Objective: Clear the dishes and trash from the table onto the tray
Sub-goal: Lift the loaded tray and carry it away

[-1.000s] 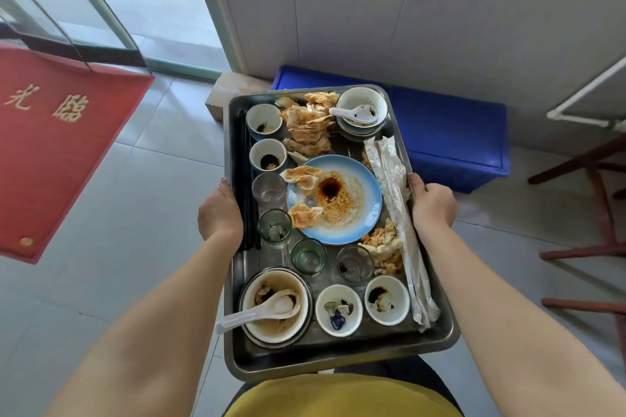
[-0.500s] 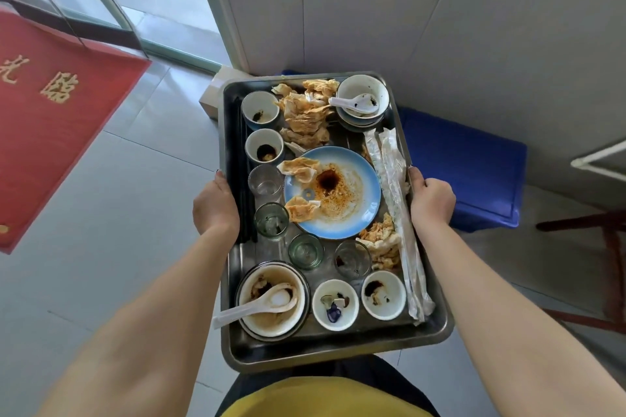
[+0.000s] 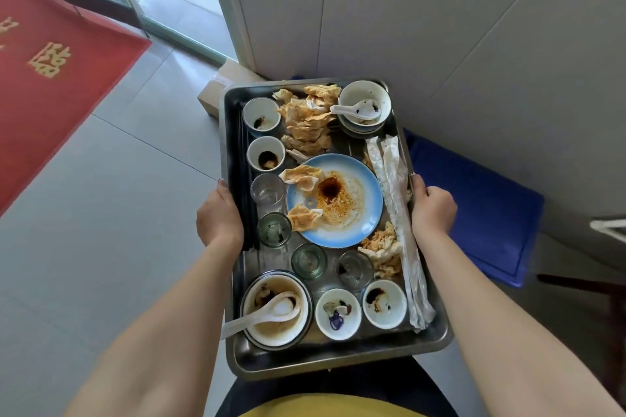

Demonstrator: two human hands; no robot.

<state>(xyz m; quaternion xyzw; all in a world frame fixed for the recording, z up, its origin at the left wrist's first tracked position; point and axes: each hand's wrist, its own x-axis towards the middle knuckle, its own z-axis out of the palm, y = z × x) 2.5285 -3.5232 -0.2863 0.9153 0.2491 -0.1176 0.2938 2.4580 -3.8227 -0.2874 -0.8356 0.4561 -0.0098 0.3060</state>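
Note:
I carry a loaded steel tray (image 3: 338,357) above the floor. My left hand (image 3: 219,217) grips its left rim and my right hand (image 3: 432,205) grips its right rim. On it sit a blue plate (image 3: 352,223) with sauce stains, a large bowl with a white spoon (image 3: 271,308) at the near left, stacked bowls with a spoon (image 3: 364,108) at the far right, several small white cups (image 3: 338,313), several glasses (image 3: 308,261), crumpled stained napkins (image 3: 310,123), black chopsticks (image 3: 245,179) along the left side and long paper wrappers (image 3: 396,200) along the right.
A white panelled wall (image 3: 440,27) rises just beyond the tray. A blue crate (image 3: 481,213) lies on the floor to the right, a cardboard box (image 3: 220,85) at the wall's corner, a red mat (image 3: 50,78) at the left. Dark chair legs (image 3: 582,284) show at the right edge.
I have walked closer to the wall with the tray, and the view has swung left. The blue crate now lies right of the tray. Both hands keep their grip on the rims.

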